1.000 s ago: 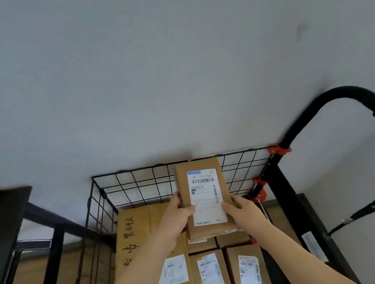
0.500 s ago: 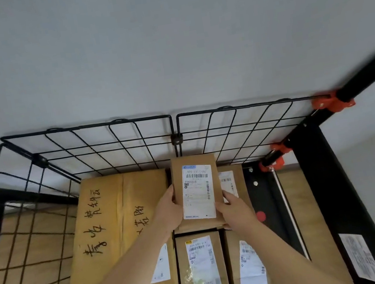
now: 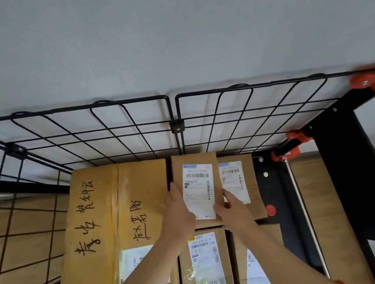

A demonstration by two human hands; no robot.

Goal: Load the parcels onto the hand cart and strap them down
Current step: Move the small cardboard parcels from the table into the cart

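The wire-walled cart (image 3: 177, 127) holds a large box (image 3: 100, 217) at centre left, with smaller parcels (image 3: 206, 261) at lower centre.

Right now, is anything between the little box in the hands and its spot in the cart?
Nothing visible. The left hand and right hand hold the small parcel in the back row, between the handwritten carton and another labelled parcel, near the wire mesh wall. What lies under it is hidden.
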